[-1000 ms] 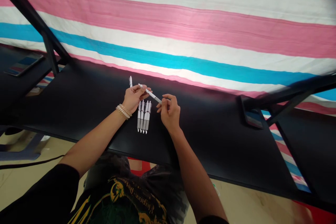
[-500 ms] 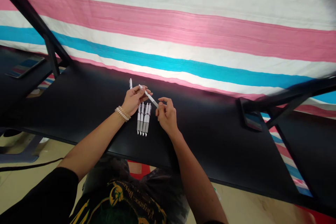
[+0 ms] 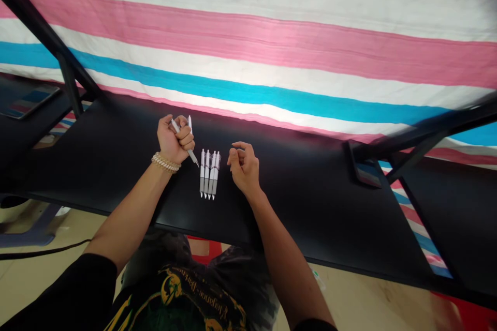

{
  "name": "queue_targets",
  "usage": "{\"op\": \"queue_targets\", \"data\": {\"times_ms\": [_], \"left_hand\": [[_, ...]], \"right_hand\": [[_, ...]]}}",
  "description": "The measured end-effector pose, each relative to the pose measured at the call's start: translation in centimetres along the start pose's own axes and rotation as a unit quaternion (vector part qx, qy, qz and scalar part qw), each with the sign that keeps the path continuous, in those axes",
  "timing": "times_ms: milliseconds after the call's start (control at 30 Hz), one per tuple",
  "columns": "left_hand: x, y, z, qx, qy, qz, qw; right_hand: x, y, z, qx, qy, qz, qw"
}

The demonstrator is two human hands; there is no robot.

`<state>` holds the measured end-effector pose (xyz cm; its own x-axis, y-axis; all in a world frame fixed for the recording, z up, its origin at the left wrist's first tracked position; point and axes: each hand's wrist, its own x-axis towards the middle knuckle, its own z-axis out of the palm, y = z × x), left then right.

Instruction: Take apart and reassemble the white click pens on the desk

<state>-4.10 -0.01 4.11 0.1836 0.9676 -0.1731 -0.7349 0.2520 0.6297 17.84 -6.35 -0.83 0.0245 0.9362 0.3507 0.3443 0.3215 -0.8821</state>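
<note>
Pens point(image 3: 190, 151) now fisted in left hand point(image 3: 174, 139) (right hand point(image 3: 244, 168) empty).

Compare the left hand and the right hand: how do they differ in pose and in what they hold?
The left hand is closed around two white pens, while the right hand holds nothing. The left hand's fingers are tightly curled in a fist, while the right hand's are loosely curled and apart. The left wrist wears bracelets, while the right wrist wears none. Both hands share one place: either side of the row of four pens.
</note>
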Motion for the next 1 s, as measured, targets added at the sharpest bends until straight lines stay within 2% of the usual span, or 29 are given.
{"op": "queue_targets", "data": {"times_ms": [267, 367, 500, 633, 733, 800, 867, 900, 1000], "left_hand": [[0.0, 2.0, -0.8, -0.002, 0.014, 0.03, 0.999], [0.1, 2.3, -1.1, -0.006, 0.036, 0.03, 0.999], [0.1, 2.3, -1.1, -0.056, 0.029, 0.032, 0.998], [0.3, 2.5, -1.3, -0.098, 0.037, 0.038, 0.994], [0.8, 2.5, -1.7, -0.08, 0.057, 0.046, 0.994], [1.5, 2.2, -1.9, -0.044, 0.082, 0.063, 0.994], [2.3, 1.6, -2.2, 0.008, 0.116, 0.094, 0.989], [2.7, 1.2, -2.4, 0.041, 0.137, 0.112, 0.983], [3.5, -0.2, -3.0, 0.169, 0.194, 0.169, 0.952]], "right_hand": [[0.1, 0.0, -0.1, -0.012, 0.013, 0.002, 1.0], [0.1, -0.1, -0.1, -0.018, 0.01, 0.003, 1.0], [0.1, -0.3, -0.1, -0.025, -0.015, 0.018, 0.999], [0.1, -0.6, -0.3, -0.027, -0.066, 0.057, 0.996], [0.1, -0.8, -0.8, -0.017, -0.126, 0.076, 0.989], [0.0, -0.9, -1.3, -0.001, -0.223, 0.08, 0.971], [-0.1, -1.0, -1.7, 0.003, -0.328, 0.077, 0.942], [-0.2, -1.0, -1.8, -0.003, -0.359, 0.073, 0.931], [-0.3, -1.0, -1.8, -0.046, -0.363, 0.051, 0.929]]}}
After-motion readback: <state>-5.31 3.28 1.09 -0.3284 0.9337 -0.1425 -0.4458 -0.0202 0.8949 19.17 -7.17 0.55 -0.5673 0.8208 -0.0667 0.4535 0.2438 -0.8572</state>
